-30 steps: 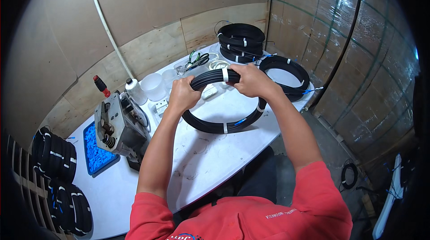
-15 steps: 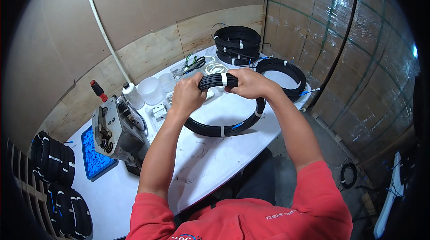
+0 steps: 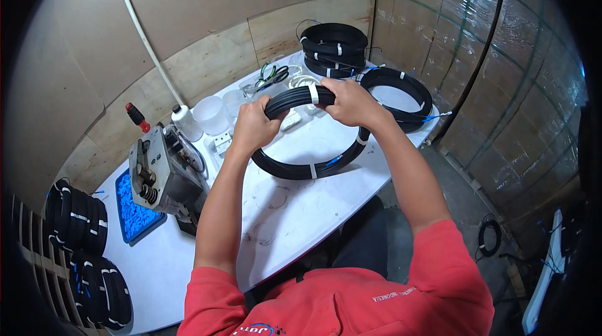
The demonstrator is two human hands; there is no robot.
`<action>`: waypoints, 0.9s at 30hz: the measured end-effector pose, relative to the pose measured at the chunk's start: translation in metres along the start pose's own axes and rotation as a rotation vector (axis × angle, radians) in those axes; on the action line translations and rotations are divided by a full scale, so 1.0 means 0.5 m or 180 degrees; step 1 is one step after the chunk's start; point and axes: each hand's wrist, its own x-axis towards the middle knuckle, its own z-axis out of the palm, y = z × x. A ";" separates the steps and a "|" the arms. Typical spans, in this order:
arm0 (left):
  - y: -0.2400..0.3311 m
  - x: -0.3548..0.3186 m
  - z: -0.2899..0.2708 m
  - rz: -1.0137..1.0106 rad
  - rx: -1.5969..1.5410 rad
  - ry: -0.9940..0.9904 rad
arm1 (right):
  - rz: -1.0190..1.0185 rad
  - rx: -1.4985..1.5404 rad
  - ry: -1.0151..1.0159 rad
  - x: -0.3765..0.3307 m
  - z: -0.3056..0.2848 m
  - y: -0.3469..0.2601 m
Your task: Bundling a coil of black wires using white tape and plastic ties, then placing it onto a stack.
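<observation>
Both hands are gripping a coil of black cable (image 3: 310, 148), which is being held tilted above the middle of the white desk (image 3: 295, 210). The left hand (image 3: 251, 128) is closing around the coil's upper left arc; the right hand (image 3: 351, 103) is clamping the top arc just beside a white tie (image 3: 313, 93). Whether the coil's lower edge is touching the desk cannot be told.

Beyond the coil, a stack of tied black coils (image 3: 333, 47) is sitting at the desk's far edge, with a single loose coil (image 3: 401, 94) lying to the right of it, partly covered by the right hand. Left of the held coil, a grey metal machine (image 3: 164, 173) is standing, with a blue tray (image 3: 133, 210) beside it. A white bottle (image 3: 185, 121) and clear cups (image 3: 212, 115) are standing behind the machine. Small items under the held coil are lying largely hidden. More coils (image 3: 78, 220) are hanging at the far left, bent by the lens.
</observation>
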 end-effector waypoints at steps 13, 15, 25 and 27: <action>0.015 -0.026 -0.017 0.0220 -0.0456 -0.0055 | -0.0094 0.0129 0.0271 0.001 0.002 0.041; 0.005 -0.042 -0.008 0.0198 -0.0513 -0.0174 | 0.0008 0.0089 0.0243 -0.005 -0.006 0.061; -0.077 -0.077 0.070 -0.0538 -0.0779 0.0974 | 0.0213 -0.0127 0.0328 -0.010 0.015 0.018; -0.086 -0.073 0.072 -0.0524 -0.0751 0.1081 | 0.0163 -0.0176 0.0398 -0.011 0.020 0.014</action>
